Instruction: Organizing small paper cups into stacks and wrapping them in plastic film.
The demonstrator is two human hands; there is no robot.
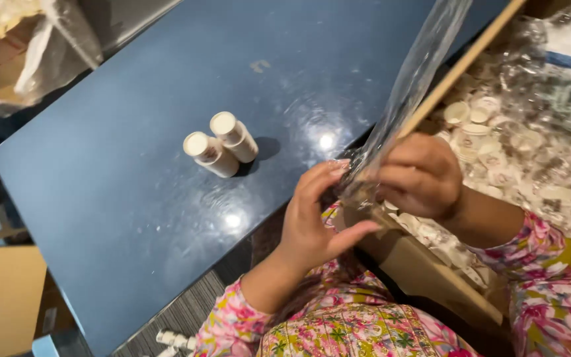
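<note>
**Clear plastic bag, held in two hands above the desk edge**

Item: one clear plastic bag (408,86), long and narrow, running from the hands at centre right up to the top edge of the frame. Thin film, creased and glossy; it looks very light, limp and rather slippery, easily torn if tugged. Its lower end, gathered at the fingertips, seems the best place to hold it; higher up the film would only fold away.

Hands: the left hand (313,218) is open, fingers curved, fingertips touching the bag's lower end. The right hand (421,175) is closed, pinching the same end from the other side. Whether anything sits inside the bag cannot be told.

Nearby, counted:
- Two small white bottles (221,145) with flat caps, touching one another, lying tilted on the blue desk (100,198), left of centre and well apart from the hands.
- One cardboard box (431,271) below the hands, holding many small white bottles.
- A heap of small white bottles (490,132) and loose clear bags at the right, too many to count.
- A few more white bottles on the floor (174,340), bottom left of centre; number unclear.
</note>
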